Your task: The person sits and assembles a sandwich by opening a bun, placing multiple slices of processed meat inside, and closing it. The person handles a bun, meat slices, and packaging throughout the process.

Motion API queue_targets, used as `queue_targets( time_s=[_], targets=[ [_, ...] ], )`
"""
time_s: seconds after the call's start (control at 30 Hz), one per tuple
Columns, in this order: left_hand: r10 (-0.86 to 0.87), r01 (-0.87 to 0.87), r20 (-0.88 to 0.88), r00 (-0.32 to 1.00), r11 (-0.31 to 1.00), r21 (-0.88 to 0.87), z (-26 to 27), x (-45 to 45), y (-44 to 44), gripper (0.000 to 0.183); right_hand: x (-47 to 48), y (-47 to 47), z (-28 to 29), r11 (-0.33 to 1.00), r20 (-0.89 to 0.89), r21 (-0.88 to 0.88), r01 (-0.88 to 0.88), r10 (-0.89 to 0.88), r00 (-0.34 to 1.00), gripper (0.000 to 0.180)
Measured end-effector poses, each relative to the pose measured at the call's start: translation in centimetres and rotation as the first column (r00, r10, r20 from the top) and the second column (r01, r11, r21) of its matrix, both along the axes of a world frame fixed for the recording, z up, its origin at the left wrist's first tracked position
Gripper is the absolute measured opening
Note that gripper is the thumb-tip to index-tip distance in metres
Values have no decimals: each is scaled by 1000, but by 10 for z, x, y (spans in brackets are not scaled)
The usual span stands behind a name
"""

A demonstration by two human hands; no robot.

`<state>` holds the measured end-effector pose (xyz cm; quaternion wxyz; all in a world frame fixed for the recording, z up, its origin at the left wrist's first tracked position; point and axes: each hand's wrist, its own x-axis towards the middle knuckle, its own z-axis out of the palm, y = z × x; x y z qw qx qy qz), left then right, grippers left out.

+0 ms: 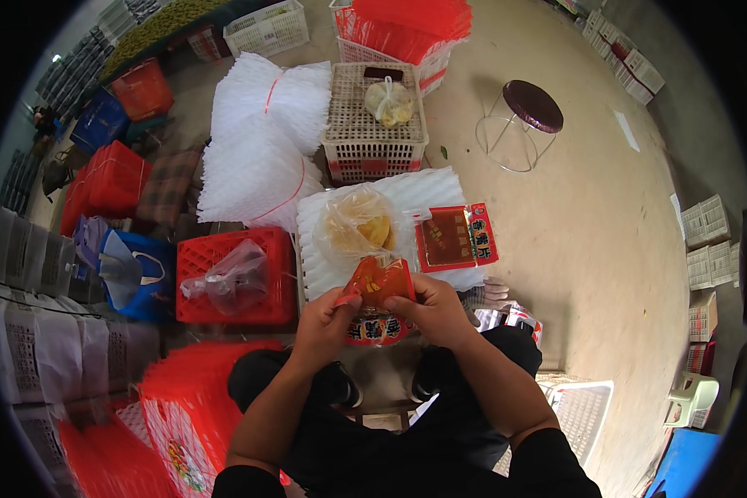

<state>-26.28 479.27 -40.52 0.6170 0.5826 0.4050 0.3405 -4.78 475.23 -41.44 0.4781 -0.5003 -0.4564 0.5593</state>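
My left hand (pixel 324 327) pinches the lower left corner of a red and orange snack packet (pixel 383 283). My right hand (pixel 432 305) grips its right side, thumb on the front. The packet is bent, and a red strip sticks out by the left thumb. Past it, on a white foam-net sheet (pixel 324 280), lies a clear plastic bag (pixel 358 224) with yellow food inside. A flat red packet (pixel 451 239) bearing writing lies to the bag's right. Below my hands shows part of another printed red packet (pixel 376 330), partly hidden by them.
Bundled white foam netting (pixel 258 168) stands at the left of a white crate (pixel 373 152) holding a knotted bag (pixel 389 103). A red crate (pixel 236 311) is at the left. A stool (pixel 532 106) stands on the floor at the right. Beside the foam sheet is a glove-like thing (pixel 495 289).
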Motion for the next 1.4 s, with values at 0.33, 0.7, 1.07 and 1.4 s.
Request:
queue_targets(
  time_s=[0.33,0.7,1.07,1.4],
  targets=[
    [37,18,220,975,970,-244,8,10,0,23,4,-2,-1,998,-181,-68,18,-30,983,19],
    [54,-41,142,988,995,-90,-3,6,-5,25,4,-18,15,997,-16,-48,-64,64,998,24],
    [51,-1,269,962,983,-184,-1,21,-7,41,4,-15,-2,991,-175,-101,86,-102,979,25],
    [85,-48,269,959,989,-141,-3,24,-15,36,5,-24,5,981,-321,-185,61,-119,940,30]
  ],
)
